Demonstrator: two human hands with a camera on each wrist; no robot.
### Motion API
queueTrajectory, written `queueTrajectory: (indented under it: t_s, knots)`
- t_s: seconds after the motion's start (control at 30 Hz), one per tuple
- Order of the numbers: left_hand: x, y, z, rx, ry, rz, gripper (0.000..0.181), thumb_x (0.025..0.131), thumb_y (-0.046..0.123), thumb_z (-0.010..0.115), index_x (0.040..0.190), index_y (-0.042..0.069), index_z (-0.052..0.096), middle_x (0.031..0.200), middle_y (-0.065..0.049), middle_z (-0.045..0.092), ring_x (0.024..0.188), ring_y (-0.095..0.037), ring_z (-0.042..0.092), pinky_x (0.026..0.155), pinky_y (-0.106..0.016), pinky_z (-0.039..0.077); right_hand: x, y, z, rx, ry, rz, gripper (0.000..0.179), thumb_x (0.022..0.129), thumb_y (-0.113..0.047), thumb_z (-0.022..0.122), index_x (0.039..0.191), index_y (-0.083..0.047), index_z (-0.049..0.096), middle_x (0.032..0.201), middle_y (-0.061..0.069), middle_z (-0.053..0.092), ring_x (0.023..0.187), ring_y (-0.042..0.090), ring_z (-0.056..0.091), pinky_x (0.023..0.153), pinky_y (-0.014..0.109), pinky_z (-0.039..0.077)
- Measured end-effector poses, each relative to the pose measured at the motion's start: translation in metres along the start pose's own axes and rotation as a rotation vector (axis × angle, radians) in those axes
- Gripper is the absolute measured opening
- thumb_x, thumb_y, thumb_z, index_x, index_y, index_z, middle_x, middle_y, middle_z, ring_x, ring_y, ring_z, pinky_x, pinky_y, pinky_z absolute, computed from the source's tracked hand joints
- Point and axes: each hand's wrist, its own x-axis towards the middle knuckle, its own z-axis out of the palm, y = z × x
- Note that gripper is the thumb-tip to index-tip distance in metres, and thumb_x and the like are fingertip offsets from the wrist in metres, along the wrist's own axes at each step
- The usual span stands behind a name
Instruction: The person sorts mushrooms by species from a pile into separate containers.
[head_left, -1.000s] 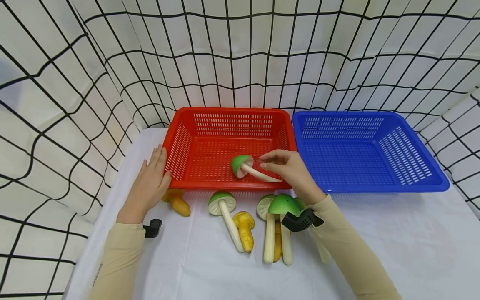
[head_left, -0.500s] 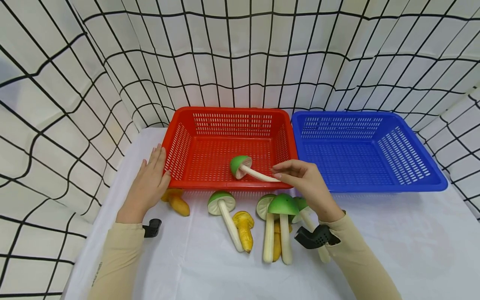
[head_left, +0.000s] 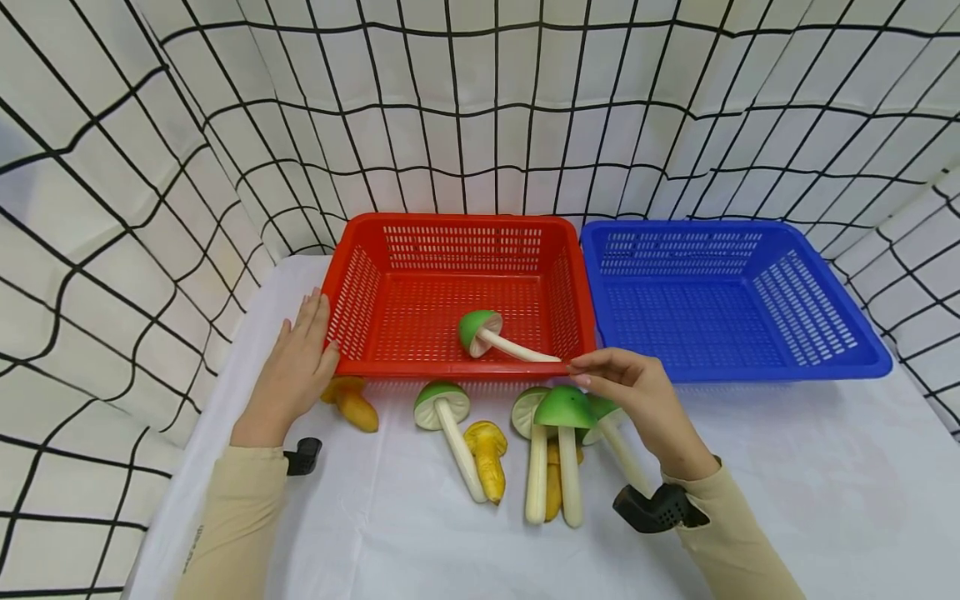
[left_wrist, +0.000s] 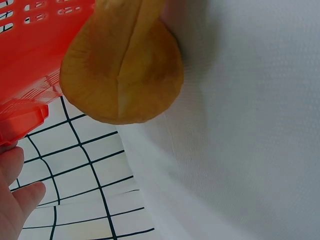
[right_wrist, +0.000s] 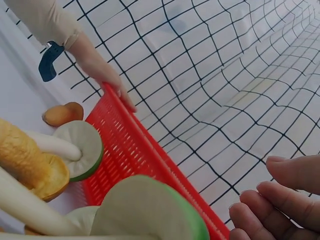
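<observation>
My left hand (head_left: 292,367) rests with straight fingers along the left rim of the red basket (head_left: 450,369). Inside that basket lies one green-capped toy mushroom (head_left: 480,332), its white stem pointing toward the front right corner. My right hand (head_left: 633,392), fingers loosely bent and holding nothing, is at this corner, its fingertips right at the rim. Just below it on the table is a cluster of green-capped mushrooms (head_left: 566,410), with an orange-brown one partly hidden beneath. Beside my left hand lies an orange-brown mushroom (left_wrist: 120,75), large in the left wrist view.
A blue basket (head_left: 772,373) stands against the red one on the right. In front of the red basket lie another green-capped mushroom (head_left: 442,408) and a yellow mushroom (head_left: 487,462). White walls with black netting (head_left: 495,108) enclose the back and sides of the white-covered table.
My right hand has drawn back from above the red basket, toward the right and front, leaving the green-capped mushroom lying inside. The left hand has stayed at the rim.
</observation>
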Motion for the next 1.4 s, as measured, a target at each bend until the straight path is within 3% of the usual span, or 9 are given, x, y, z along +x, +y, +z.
queueTrajectory:
  t_s: [0.47,0.73,0.9,1.4]
  knots:
    - [0.0,-0.001,0.0,-0.004,-0.004,-0.003,0.06,0.098,0.017,0.033,0.149,-0.008,0.011,0.157,-0.021,0.006,0.144,-0.034,0.006,0.114,-0.055,0.006,-0.042,0.027,-0.021,-0.006,0.05,0.013,0.029,0.092,-0.008,0.062,0.112,0.013,0.06,0.103,0.01,0.069,0.096,0.013,0.065,0.086,0.023,0.05]
    - [0.001,-0.001,0.001,-0.003,0.001,0.003,0.06,0.098,0.017,0.033,0.149,-0.008,0.011,0.157,-0.021,0.006,0.144,-0.034,0.006,0.114,-0.055,0.006,-0.059,0.044,-0.017,0.042,0.045,0.016,0.028,0.091,-0.003,0.062,0.111,0.017,0.058,0.104,0.016,0.069,0.096,0.015,0.066,0.084,0.027,0.053]
    - [0.0,-0.001,0.001,-0.007,0.002,0.001,0.06,0.098,0.017,0.033,0.148,-0.008,0.011,0.157,-0.021,0.006,0.144,-0.035,0.006,0.114,-0.056,0.006,-0.064,0.05,-0.012,0.047,0.052,0.043,0.029,0.091,-0.004,0.063,0.111,0.016,0.059,0.103,0.015,0.069,0.096,0.016,0.066,0.084,0.027,0.053]
    - [0.0,0.0,0.001,-0.008,0.004,0.011,0.06,0.098,0.015,0.033,0.148,-0.009,0.012,0.157,-0.021,0.005,0.144,-0.035,0.006,0.113,-0.057,0.007,-0.064,0.065,0.001,0.093,0.011,0.023,0.03,0.09,0.0,0.062,0.112,0.019,0.057,0.103,0.012,0.069,0.094,0.013,0.066,0.083,0.031,0.054]
